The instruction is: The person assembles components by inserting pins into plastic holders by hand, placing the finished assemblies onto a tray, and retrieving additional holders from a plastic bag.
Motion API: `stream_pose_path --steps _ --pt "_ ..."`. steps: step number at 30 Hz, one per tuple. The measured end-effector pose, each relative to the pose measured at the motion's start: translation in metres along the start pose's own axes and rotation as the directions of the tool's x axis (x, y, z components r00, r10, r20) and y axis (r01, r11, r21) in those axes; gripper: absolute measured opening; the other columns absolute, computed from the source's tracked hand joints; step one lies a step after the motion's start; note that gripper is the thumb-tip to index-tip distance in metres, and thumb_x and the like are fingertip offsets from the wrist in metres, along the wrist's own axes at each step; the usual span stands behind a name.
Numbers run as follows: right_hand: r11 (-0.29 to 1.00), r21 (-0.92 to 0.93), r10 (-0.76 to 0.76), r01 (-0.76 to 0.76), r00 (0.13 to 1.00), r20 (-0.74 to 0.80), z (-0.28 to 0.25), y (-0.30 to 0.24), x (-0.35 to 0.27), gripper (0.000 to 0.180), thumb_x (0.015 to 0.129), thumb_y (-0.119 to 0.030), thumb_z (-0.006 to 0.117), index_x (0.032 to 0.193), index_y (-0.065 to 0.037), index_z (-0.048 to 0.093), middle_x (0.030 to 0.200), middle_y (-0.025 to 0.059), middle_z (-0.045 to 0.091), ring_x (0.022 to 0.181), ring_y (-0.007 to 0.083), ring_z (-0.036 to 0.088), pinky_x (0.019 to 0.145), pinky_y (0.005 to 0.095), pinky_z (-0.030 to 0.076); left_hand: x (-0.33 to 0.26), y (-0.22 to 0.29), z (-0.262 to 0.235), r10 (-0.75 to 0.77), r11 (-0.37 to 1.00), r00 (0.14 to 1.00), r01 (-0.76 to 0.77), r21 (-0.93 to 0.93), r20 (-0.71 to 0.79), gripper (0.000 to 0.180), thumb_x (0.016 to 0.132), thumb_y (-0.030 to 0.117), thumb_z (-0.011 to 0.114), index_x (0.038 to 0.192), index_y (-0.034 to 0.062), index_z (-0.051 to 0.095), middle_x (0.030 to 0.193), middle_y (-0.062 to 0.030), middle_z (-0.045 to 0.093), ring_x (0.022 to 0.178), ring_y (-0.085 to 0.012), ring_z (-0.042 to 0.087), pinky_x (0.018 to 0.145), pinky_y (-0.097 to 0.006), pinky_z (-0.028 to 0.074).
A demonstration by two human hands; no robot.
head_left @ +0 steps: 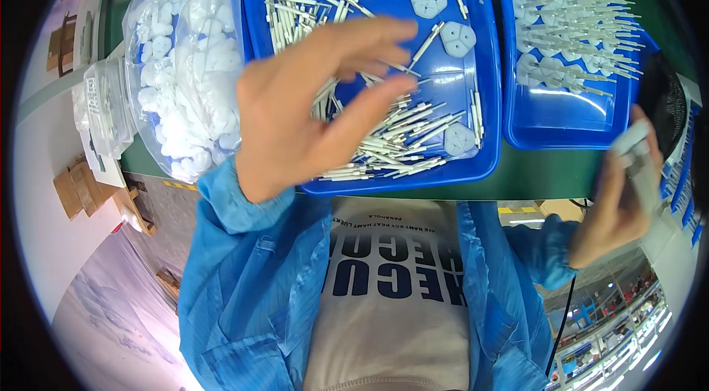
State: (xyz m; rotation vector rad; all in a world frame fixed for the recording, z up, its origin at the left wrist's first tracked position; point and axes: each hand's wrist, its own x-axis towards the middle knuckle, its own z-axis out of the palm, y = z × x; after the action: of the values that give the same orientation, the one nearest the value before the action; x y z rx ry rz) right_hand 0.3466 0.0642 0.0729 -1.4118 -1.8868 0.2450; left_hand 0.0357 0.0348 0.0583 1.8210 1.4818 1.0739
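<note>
My left hand (295,107) hovers over a blue tray (487,158), thumb and fingers apart and slightly blurred; I see nothing held in it. Under and around it lie many thin white rods (402,143) with fine wire-like ends, in loose heaps. Three rounded white plastic discs (428,1) with small holes rest among them at the tray's right side. Off to the right, beyond the table's front edge, my right hand (617,203) is closed around a pale grey-white piece (639,158). Motion blur hides what kind of piece it is.
A clear plastic bag (188,73) full of white plastic parts stands left of the tray. On the right, a second blue tray (565,129) holds rows of discs with rods standing in them (576,22). A black mesh-like object (665,103) sits beside it on the green tabletop (532,180).
</note>
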Motion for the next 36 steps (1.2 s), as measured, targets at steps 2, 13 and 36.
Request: stream_pose_path --steps 2,13,36 --pt "0.908 -0.124 0.382 -0.400 0.912 -0.149 -0.016 0.020 0.004 0.034 0.093 -0.018 0.067 0.120 0.002 0.066 0.107 0.0113 0.069 0.093 0.0139 0.065 0.082 0.0297 0.052 0.014 -0.010 0.003 0.064 0.990 0.998 -0.067 0.123 0.027 0.038 0.085 0.006 0.071 0.121 0.0037 0.063 0.097 -0.0124 0.073 0.090 -0.0212 0.072 0.078 -0.031 0.055" --pt "0.944 -0.082 0.308 -0.321 0.941 -0.139 0.008 0.058 -0.002 0.027 0.096 -0.020 0.065 0.117 -0.002 0.067 0.100 0.0082 0.070 0.078 0.0111 0.059 0.070 0.0239 0.048 0.044 -0.054 0.052 0.304 0.712 0.920 -0.392 0.582 0.247 0.040 0.086 0.012 0.069 0.125 0.0130 0.063 0.128 -0.0050 0.060 0.114 -0.0280 0.060 0.092 -0.035 0.052" --pt "0.914 0.137 -0.393 0.382 0.750 0.531 0.147 -0.082 -0.017 0.022 0.072 -0.004 0.061 0.093 0.000 0.059 0.092 0.0111 0.055 0.087 0.0269 0.055 0.077 0.0346 0.048 -0.055 -0.033 0.020 -0.136 0.856 0.910 -0.091 -0.508 -0.391 0.031 0.090 -0.005 0.063 0.122 -0.0046 0.061 0.109 -0.0192 0.065 0.087 -0.0194 0.069 0.063 -0.021 0.056"
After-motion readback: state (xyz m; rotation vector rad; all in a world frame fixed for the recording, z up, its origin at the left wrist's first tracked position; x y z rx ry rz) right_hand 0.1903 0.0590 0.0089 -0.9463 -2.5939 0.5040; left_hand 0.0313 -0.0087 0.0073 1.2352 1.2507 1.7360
